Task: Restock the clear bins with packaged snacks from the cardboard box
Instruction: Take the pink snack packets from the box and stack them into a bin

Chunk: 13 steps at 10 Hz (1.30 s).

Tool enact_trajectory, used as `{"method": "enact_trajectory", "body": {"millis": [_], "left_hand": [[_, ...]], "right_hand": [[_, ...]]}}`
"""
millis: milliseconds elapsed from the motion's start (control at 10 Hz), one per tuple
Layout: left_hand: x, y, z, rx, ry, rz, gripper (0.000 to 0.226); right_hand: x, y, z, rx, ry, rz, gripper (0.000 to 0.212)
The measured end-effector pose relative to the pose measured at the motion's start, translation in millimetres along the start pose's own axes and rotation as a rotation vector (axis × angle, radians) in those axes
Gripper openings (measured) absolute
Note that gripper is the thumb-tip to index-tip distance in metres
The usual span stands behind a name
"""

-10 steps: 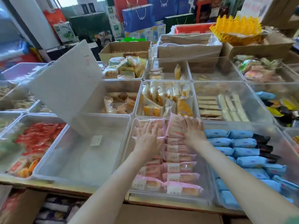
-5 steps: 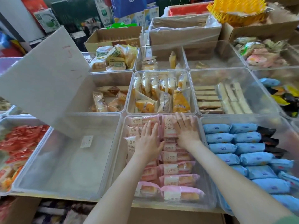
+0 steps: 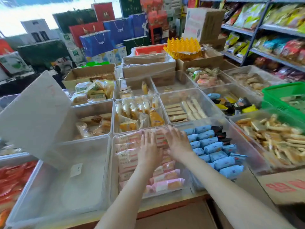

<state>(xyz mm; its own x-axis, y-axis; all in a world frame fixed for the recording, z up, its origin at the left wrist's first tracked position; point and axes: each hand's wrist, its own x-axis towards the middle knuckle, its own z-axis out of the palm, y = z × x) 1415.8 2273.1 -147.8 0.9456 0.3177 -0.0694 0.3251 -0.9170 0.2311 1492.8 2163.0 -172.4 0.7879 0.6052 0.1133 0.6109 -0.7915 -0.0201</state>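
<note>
Left hand (image 3: 149, 150) and right hand (image 3: 179, 143) flat on pink-wrapped cake packets (image 3: 166, 176) in front-centre clear bin (image 3: 112, 171). Fingers (image 3: 147, 137) of both straight, spread, gripping nothing. Packets' long axis left-right, in two columns running away from person. White panels on wrappers printed, too blurred to read. Red lettering on cardboard box (image 3: 283, 185) at right unreadable.

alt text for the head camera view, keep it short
A person's left hand and right hand lie flat, fingers spread, on pink snack packs in a clear bin. The bin to its left holds only a paper label; the bin to its right holds blue packs.
</note>
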Motion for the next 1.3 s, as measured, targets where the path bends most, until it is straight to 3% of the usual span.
{"method": "enact_trajectory", "body": {"millis": [100,200,300,500,600,800,900,1000,1300], "left_hand": [[-17,31,-10,-0.038,-0.054,0.102,0.073],[-42,76,-21,-0.003,-0.042,0.231,0.068],[-80,122,-27,-0.052,-0.015,0.332,0.047],[-161,222,-30,-0.133,-0.037,0.586,0.032],[-203,272,-25,-0.18,-0.061,0.602,0.029],[-270,389,27,-0.061,-0.214,0.562,0.031],[-281,419,68,-0.071,-0.33,0.511,0.032],[-285,424,108,-0.077,-0.46,0.426,0.036],[-215,405,202,-0.174,-0.624,0.276,0.053]], "right_hand": [[-41,0,-23,-0.128,0.121,0.022,0.101],[-86,11,-48,-0.129,0.239,0.094,0.076],[-135,42,-77,-0.046,0.277,0.15,0.044],[-246,112,-130,-0.025,0.248,0.261,0.028],[-305,147,-142,-0.014,0.262,0.294,0.029],[-414,232,-119,0.047,0.114,0.336,0.027],[-451,268,-99,0.109,-0.072,0.404,0.027],[-461,293,-79,0.164,-0.253,0.439,0.031],[-424,378,19,0.392,-0.582,0.6,0.05]]}}
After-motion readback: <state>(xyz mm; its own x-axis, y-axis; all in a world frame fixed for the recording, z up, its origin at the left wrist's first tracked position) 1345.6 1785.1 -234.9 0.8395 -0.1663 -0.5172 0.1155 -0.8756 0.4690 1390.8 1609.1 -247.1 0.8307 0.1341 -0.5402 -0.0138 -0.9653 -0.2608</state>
